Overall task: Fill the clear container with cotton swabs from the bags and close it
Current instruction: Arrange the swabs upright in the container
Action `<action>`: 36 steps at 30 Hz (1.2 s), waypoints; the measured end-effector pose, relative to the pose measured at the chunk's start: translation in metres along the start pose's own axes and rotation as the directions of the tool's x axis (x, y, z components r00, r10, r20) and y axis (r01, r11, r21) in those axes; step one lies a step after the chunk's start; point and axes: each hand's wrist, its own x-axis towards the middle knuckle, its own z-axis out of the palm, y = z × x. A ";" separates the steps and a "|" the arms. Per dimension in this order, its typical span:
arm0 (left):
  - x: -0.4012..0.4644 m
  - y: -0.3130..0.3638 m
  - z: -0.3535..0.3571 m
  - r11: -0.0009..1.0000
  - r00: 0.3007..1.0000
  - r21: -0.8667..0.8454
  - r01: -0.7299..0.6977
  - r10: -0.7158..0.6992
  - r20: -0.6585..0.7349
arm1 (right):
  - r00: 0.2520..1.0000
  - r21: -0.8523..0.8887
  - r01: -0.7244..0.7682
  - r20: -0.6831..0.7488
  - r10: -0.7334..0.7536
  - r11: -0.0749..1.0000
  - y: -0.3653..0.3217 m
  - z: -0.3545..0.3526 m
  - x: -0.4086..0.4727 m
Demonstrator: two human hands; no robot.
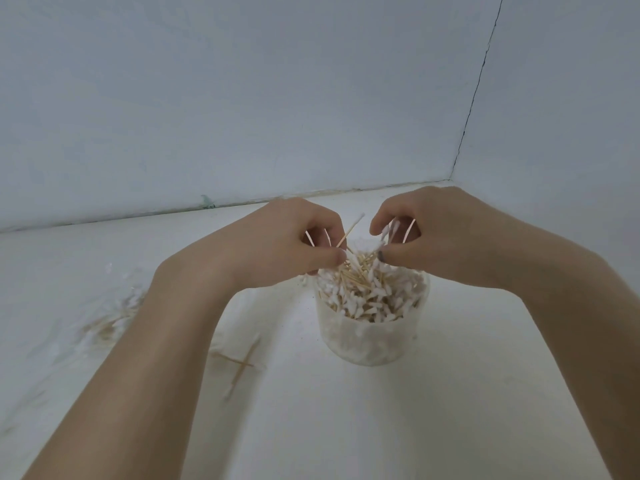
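1. A clear round container (370, 337) stands upright on a white surface (450, 393), near the corner where two pale walls meet.
2. The container has no lid on it and is heaped to the rim with cotton swabs (370, 289), their wooden sticks and white tips lying in all directions.
3. The left hand (294, 237) hovers over the far left edge of the pile, its fingers curled; thumb and forefinger pinch a single swab (349, 232) that slants up and to the right, its white tip in the air.
4. The right hand (426, 233) is over the far right edge of the pile, its fingers curled round a small cluster of swabs (389, 230) whose white tips show between the fingers.
5. The two hands are close together but apart, both above the container's mouth.
6. Two loose swabs (242, 365) lie crossed on the surface left of the container, under the left forearm.
7. Further left, a blurred scatter of swabs (110, 320) lies on the surface; whether it lies inside a bag cannot be told.
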 end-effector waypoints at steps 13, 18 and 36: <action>0.007 -0.003 0.010 0.994 1.000 0.104 0.020 -0.022 0.015 | 0.999 0.018 0.023 0.023 -0.023 1.000 -0.003 -0.002 -0.002; 0.002 -0.002 -0.002 0.998 0.996 0.050 -0.027 0.031 -0.083 | 0.999 0.043 0.036 -0.014 -0.036 0.998 -0.003 -0.010 -0.004; -0.002 0.004 -0.004 1.000 0.995 -0.017 0.016 -0.018 -0.103 | 0.996 0.149 0.079 0.037 -0.086 0.986 -0.004 0.008 0.003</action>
